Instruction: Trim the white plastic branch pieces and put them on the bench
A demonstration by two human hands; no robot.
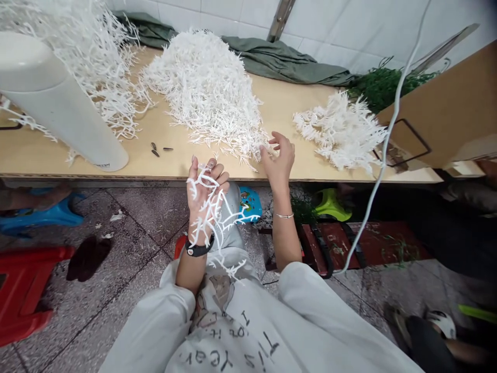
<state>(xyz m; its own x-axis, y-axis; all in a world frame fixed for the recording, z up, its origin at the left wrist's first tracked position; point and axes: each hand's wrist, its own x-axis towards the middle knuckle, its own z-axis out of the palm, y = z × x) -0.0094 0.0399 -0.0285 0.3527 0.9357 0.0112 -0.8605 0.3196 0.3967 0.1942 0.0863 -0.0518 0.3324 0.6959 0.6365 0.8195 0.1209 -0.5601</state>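
Observation:
My left hand [205, 194] is raised in front of the table edge and grips a bunch of white branching plastic sprigs [217, 223] that hang down over my wrist. My right hand [278, 158] reaches over the wooden table [163, 150], fingers spread, touching the near fringe of a large heap of white sprigs [205, 88]. A smaller heap of white sprigs [341, 129] lies to the right of that hand.
A white cylinder [54, 103] lies at the left beside another tangle of white sprigs [93, 57]. A cardboard box [446, 114], green sprigs [384, 85], a green cloth [279, 59] and a white cable [388, 134] are at the right. Red stool [23, 295] on the floor.

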